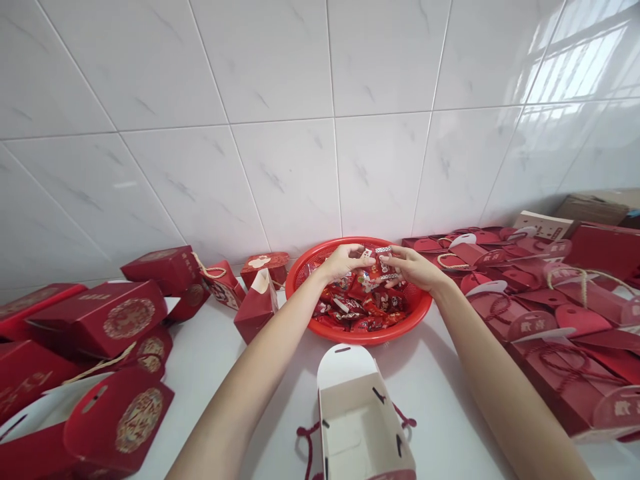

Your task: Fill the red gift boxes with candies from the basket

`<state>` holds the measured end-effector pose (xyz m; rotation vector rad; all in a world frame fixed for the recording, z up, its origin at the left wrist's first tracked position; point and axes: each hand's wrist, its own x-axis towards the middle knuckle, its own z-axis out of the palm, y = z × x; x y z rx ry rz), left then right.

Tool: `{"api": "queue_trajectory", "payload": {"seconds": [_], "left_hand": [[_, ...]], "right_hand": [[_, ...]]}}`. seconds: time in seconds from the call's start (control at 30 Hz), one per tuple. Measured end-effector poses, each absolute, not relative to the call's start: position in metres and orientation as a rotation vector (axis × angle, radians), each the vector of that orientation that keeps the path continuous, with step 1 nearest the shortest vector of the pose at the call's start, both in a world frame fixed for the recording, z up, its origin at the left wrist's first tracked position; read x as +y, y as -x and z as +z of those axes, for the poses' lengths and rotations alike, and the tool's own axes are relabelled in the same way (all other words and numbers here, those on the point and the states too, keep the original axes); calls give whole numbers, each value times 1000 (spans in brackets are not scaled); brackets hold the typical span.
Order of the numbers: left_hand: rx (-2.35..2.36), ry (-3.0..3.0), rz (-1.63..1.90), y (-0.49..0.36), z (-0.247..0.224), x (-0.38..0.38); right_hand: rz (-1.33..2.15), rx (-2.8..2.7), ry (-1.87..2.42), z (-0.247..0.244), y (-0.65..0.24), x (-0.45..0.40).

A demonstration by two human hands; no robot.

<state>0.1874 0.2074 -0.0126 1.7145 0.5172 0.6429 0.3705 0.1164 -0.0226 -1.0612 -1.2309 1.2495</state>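
A round red plastic basket (370, 339) stands against the wall, filled with red-wrapped candies (350, 313). Over it, my right hand (413, 265) has its fingers closed on a red candy packet (383, 263) with patterned edges. My left hand (347, 262) is at the basket's left side, fingers pinched by some small wrapped pieces at the packet's left; what exactly it holds is too small to tell. In front of the basket lies an open box (350, 427), white inside, with dark red cords at its sides; its inside shows bare.
Red gift boxes (105, 317) are piled at the left, and smaller ones (257, 307) stand beside the basket. Many red boxes with cord handles (540, 313) cover the right side. A tiled wall (295, 180) rises behind.
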Motion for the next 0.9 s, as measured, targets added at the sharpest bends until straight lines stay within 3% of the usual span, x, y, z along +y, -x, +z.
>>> {"api": "queue_trajectory", "payload": {"seconds": [0.4,0.9], "left_hand": [[467,-1649,527,-191,-15,209],[621,-1762,668,-187,-16,211]], "right_hand": [[1302,-1103,1004,-21,-369,118],[1227,-1098,1116,-21,-368,118]]}}
